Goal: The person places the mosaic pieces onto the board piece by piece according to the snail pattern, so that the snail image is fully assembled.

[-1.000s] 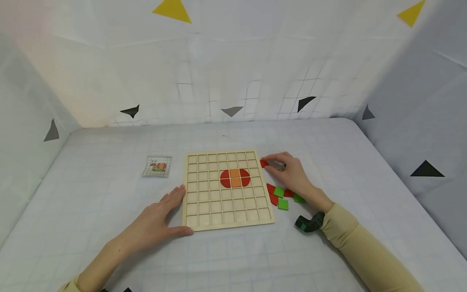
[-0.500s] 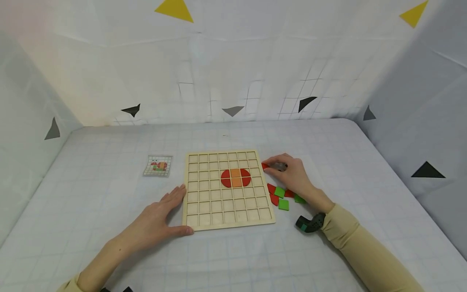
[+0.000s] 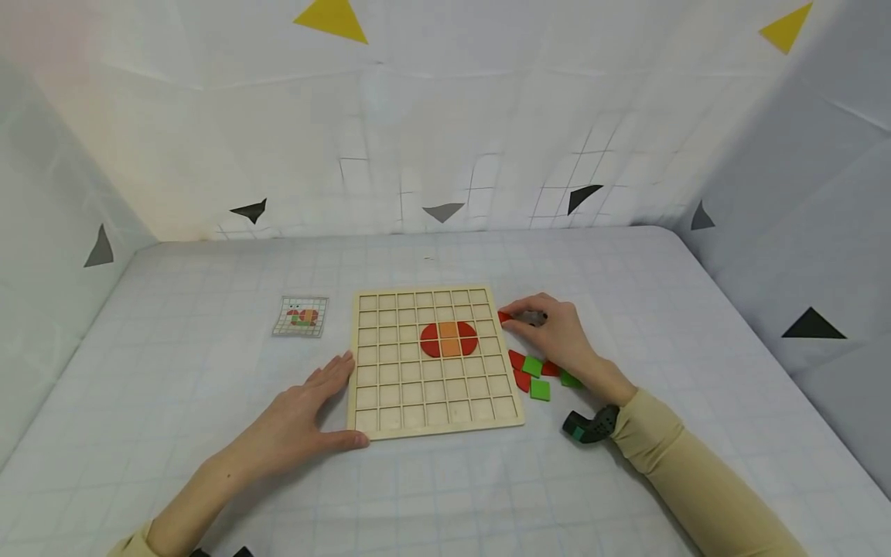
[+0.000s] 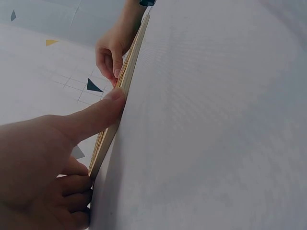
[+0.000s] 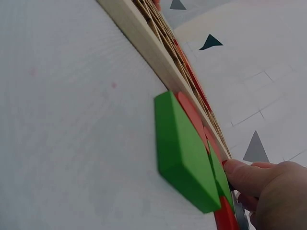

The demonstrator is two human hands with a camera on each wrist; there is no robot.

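A pale wooden grid board (image 3: 404,394) lies flat. Two orange squares (image 3: 449,338) sit in its cells, flanked by red curved pieces (image 3: 430,340) that form a rounded shape. My left hand (image 3: 299,422) rests against the board's left side, fingers along that edge and thumb at the near left corner. In the left wrist view the thumb (image 4: 98,117) touches the board's edge. Beyond the board's right edge, my right hand (image 3: 557,329) pinches a red piece (image 3: 504,316) between thumb and fingertips; the fingers partly hide it.
Red pieces (image 3: 521,381) and green squares (image 3: 540,389) lie loose along the board's right side, below the right hand. A small picture card (image 3: 301,317) with a coloured figure on a grid lies left of the board. Patterned cloth walls (image 3: 445,139) enclose the table.
My right fingertips and the red piece have shifted very slightly towards me. The left hand, the board and the loose pieces look unchanged.
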